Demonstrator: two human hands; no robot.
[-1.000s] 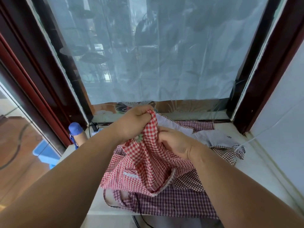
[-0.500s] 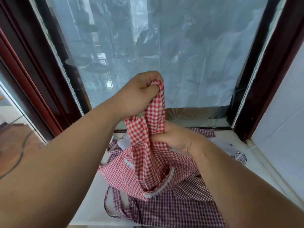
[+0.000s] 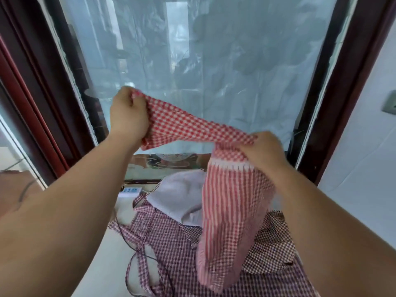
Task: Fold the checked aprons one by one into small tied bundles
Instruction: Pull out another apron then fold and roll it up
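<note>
Covered window [image 3: 214, 61] behind, left hand [image 3: 128, 116] and right hand [image 3: 264, 149] both gripping red checked apron [image 3: 231, 211]

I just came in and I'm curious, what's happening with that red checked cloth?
A person is holding up a red checked apron in front of the window. The left hand grips one end up high, and the right hand grips it further along, so a strip is stretched between them and the rest hangs down. Darker checked aprons lie in a loose heap underneath. No tied bundle is in sight.
</note>
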